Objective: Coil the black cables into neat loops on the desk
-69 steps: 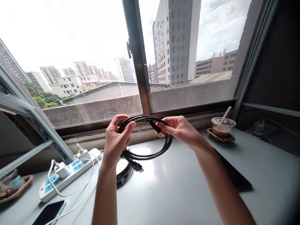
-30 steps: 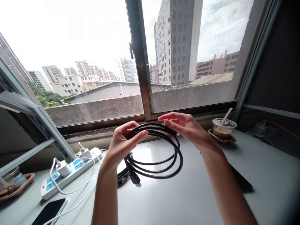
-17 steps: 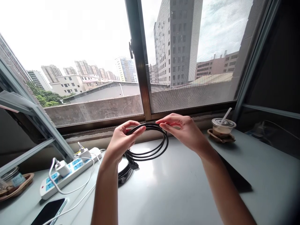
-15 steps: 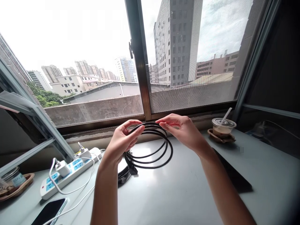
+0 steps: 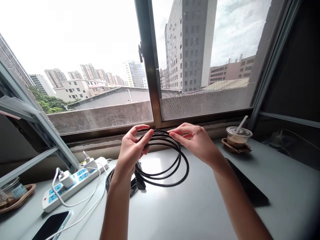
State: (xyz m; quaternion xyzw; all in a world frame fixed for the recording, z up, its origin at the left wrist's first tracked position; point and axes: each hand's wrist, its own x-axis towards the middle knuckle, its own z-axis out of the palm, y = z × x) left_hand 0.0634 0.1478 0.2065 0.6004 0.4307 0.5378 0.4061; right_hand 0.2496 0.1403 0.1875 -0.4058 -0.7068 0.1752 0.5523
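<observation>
A black cable hangs in several loose loops above the table, in the middle of the view. My left hand grips the loops on their left side, thumb on top and index finger raised. On the right, my right hand pinches the top of a loop between thumb and fingertips. A black connector dangles below my left hand. Behind my left wrist, more black coiled cable shows in part; I cannot tell whether it belongs to the same cable.
A white power strip with plugged-in chargers stands left, near a phone crossed by a white cord. A dark flat object lies by my right forearm. A drink cup sits in a holder at back right. The window frame borders the table's far side.
My left hand has shifted slightly, and the hanging loops have spread lower and to the right. More of the coil behind my left wrist shows. My right hand keeps its pinch.
</observation>
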